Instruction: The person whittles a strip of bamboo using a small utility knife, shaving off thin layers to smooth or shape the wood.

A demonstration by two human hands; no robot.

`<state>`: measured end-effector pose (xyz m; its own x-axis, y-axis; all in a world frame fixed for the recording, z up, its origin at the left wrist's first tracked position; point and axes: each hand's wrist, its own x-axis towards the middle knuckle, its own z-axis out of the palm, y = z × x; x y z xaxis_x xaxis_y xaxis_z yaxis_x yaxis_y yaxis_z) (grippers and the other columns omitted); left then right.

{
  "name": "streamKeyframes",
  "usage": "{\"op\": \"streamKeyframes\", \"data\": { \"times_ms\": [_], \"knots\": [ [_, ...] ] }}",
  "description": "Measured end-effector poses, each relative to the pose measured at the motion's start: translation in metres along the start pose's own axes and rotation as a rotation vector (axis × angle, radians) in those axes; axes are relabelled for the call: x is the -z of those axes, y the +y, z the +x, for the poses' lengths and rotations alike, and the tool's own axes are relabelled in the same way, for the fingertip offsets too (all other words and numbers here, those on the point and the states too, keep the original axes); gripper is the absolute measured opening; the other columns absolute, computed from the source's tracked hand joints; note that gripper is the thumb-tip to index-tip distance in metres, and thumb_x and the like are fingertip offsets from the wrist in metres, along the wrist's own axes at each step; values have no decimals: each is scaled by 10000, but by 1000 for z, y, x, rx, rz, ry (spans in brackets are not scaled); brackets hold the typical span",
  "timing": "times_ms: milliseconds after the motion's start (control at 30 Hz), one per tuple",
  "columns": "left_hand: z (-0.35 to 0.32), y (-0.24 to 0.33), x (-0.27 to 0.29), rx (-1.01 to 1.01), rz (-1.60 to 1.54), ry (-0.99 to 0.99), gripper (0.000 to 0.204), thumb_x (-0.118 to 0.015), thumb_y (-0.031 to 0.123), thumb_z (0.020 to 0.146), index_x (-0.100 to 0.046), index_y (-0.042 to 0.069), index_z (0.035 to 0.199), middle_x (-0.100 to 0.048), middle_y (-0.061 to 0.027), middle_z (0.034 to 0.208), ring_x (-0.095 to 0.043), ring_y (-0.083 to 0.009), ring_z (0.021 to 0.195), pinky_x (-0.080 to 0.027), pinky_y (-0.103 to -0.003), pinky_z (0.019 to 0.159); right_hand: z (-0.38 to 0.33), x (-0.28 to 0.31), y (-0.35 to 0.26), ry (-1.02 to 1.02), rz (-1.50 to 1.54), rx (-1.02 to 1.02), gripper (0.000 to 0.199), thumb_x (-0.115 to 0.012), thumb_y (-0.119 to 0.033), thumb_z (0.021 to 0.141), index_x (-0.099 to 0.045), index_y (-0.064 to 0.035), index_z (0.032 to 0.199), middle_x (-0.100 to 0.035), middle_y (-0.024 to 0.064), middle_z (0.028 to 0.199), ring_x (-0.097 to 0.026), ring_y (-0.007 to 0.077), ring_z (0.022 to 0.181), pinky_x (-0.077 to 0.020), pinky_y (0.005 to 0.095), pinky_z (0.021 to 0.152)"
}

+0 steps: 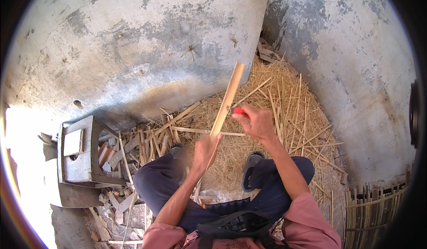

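Head view, left hand [205, 150] clamped on bamboo strip [227, 100], right hand [257, 122] gripping red-handled tool [239, 111] at strip's edge, straw [284, 115] around.

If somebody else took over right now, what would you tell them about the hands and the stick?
Left hand grips the lower part of a long bamboo strip, held tilted up and away.
Right hand holds a red-handled tool against the strip's edge; its blade is hidden.
Shavings pile covers the ground ahead, so much has been pared.
A bundle of bamboo sticks stands at the right.
This strip is in hand, not laid aside.
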<state>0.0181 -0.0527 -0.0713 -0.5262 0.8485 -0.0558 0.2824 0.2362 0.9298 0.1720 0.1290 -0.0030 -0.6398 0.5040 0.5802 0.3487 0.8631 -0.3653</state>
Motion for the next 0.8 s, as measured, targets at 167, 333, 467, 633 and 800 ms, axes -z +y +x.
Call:
{"op": "streamKeyframes", "data": {
  "times_ms": [167, 333, 467, 633, 800],
  "knots": [
    [-4, 5, -2, 7, 26, -32, 544, -608, 489, 1100, -637, -8, 880, -539, -29, 641, -515, -105, 629, -454, -348, 575, 5, 9, 11, 29, -76, -31, 421, -682, -523, 1026, -723, -112, 941, -700, 67, 664, -655, 245, 519, -466, 390, 494],
    [-2, -1, -4, 14, 34, -43, 538, -612, 486, 1099, -634, -5, 883, -523, -13, 645, -504, -95, 631, -443, -341, 567, 5, 10, 12, 22, -62, -38, 438, -694, -525, 1015, -737, -97, 930, -688, 82, 676, -629, 259, 522, -468, 390, 523],
    [-1, -5, -8, -6, 39, -48, 525, -615, 477, 1100, -631, 1, 880, -514, -8, 650, -493, -89, 634, -435, -340, 563, 11, 16, 16, 81, -98, 1, 443, -675, -538, 1028, -730, -113, 915, -672, 62, 632, -632, 239, 499, -443, 375, 482],
    [-3, -2, -7, -38, 20, -38, 566, -644, 514, 1073, -687, -46, 1004, -619, -186, 651, -567, -259, 559, -469, -459, 565, 15, 20, 19, 81, -127, 8, 438, -663, -528, 1041, -733, -115, 914, -681, 61, 647, -649, 220, 523, -441, 370, 483],
    [-14, 1, -12, -40, 48, -139, 544, -661, 492, 1073, -716, -39, 967, -592, -125, 611, -537, -197, 536, -446, -437, 533, 26, 35, 62, 284, -35, -256, 507, -591, -571, 1075, -801, -111, 1108, -642, 57, 641, -561, 195, 497, -451, 369, 512]
  ]
}}
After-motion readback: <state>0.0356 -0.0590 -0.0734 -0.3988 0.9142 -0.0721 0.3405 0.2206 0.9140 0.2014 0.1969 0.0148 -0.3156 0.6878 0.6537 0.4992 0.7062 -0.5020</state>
